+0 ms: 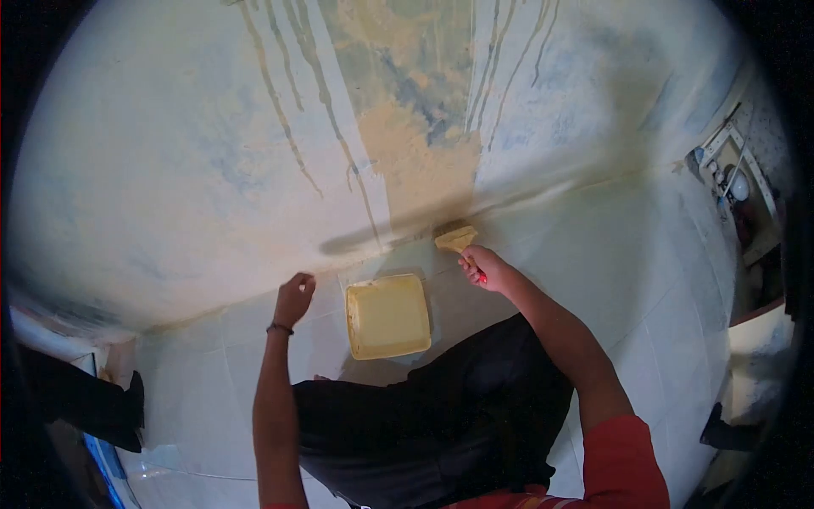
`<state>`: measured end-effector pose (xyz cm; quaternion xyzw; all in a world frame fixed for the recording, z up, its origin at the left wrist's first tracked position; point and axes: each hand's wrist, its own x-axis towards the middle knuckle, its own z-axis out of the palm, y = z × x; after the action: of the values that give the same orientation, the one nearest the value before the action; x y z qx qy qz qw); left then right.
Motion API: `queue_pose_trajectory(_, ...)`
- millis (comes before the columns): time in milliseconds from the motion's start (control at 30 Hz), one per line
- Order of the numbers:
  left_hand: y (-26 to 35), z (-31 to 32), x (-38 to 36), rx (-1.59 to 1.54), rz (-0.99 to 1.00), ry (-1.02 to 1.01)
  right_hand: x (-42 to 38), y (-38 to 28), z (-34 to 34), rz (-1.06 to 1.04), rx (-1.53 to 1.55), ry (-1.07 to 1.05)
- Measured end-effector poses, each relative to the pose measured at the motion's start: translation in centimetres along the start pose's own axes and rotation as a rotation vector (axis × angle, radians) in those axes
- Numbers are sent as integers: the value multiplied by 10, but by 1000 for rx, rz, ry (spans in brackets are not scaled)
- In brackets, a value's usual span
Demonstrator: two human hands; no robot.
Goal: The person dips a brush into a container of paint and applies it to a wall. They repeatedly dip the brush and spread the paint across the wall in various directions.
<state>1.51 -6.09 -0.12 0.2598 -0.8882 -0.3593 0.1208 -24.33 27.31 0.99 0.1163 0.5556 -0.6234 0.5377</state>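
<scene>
Your right hand [485, 270] is closed around the red-marked handle of a wide brush [457, 239], fingers wrapped and pressed together. The brush is caked in yellowish paint; its head points to the far side, at the foot of the wall [254, 170], just below the tan painted strip [424, 161]. Contact between bristles and wall: cannot tell. Your left hand [295, 297] hangs left of the brush, near the wall base, fingers loosely curled inward; whether the fingertips touch, cannot tell. A dark band circles your left wrist.

The yellow-coated tray [389, 316] sits on the tiled floor [195, 399] between your hands and nearer to you, pale yellow paint inside, beyond your dark trousers [424, 416]. Drips [318, 85] run down the wall on both sides of the strip. Far right: a white frame [733, 161] with a rounded pale object [738, 184] inside it.
</scene>
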Motion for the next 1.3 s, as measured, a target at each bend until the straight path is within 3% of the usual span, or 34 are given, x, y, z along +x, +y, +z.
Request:
queue_pose_trajectory(67,-34,6,-13,414,32,-150,6,-2,-4,-15,-42,-6)
queue_pose_trajectory(100,-48,4,-13,447,18,-254,8,-4,-6,-30,-59,-16)
queue_pose_trajectory(200,-70,9,0,497,29,-300,7,-7,-4,-54,-114,-2)
queue_pose_trajectory(233,-77,11,10,684,168,-493,6,-9,-3,-64,-147,17)
queue_pose_trajectory(367,-64,19,11,548,142,-540,4,-14,2,-108,-267,129)
queue_pose_trajectory(433,-1,0,1,332,-122,-570,-3,-17,5,-202,-395,159)
queue_pose_trajectory(567,-12,-5,-2,289,-82,-496,-35,-27,19,-291,-425,137)
queue_pose_trajectory(667,-17,-8,-5,307,-66,-492,-63,-35,29,-363,-271,38)
queue_pose_trajectory(733,-17,-12,-8,293,-217,-571,-84,-40,38,-441,-258,20)
queue_pose_trajectory(900,-23,-11,-9,242,-286,-592,-136,-76,63,-529,-346,76)
queue_pose_trajectory(1033,-14,-15,-13,188,-198,-540,-188,-123,88,-608,-319,56)
queue_pose_trajectory(1133,-45,3,-1,273,-110,-574,-228,-154,112,-667,-288,31)
queue_pose_trajectory(1200,-88,22,6,315,252,-439,-253,-175,123,-731,-278,-40)
queue_pose_trajectory(1233,-63,11,0,315,257,-434,-266,-182,128,-791,-254,-120)
queue_pose_trajectory(1300,-14,-12,-17,264,-24,-497,-292,-199,141,-842,-228,-176)
